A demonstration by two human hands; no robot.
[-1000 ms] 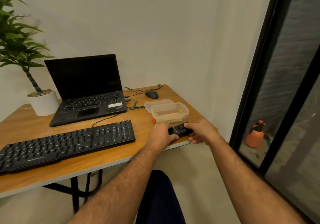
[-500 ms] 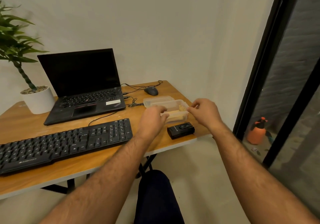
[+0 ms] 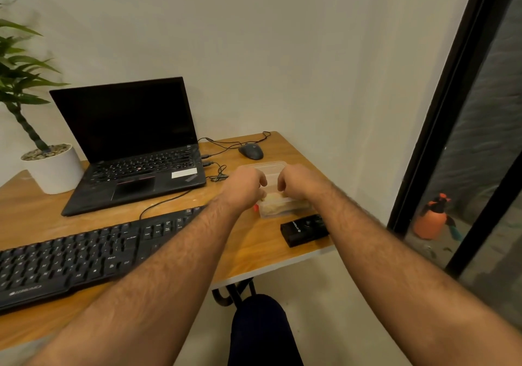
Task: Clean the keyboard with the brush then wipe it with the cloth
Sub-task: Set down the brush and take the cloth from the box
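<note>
The black keyboard [image 3: 70,258] lies along the near left of the wooden desk [image 3: 248,252]. A clear plastic container [image 3: 278,209] stands near the desk's right edge with something pale yellow [image 3: 272,199] inside and a small red part [image 3: 256,208] at its left. My left hand [image 3: 244,186] and my right hand [image 3: 299,180] hover over the container side by side. Their fingers curl down into it, fingertips at the yellow contents. Whether either hand grips anything is hidden. I cannot make out a brush or a cloth as such.
An open laptop [image 3: 132,151] stands behind the keyboard, with a white plant pot [image 3: 53,168] to its left. A mouse [image 3: 251,151] and cables lie at the back right. A clear lid [image 3: 268,166] sits behind the container, a small black device [image 3: 305,228] before it. An orange sprayer [image 3: 432,220] stands behind the glass.
Both hands let go of the small black device near the desk edge, moved up to the container, and now reach down into it.
</note>
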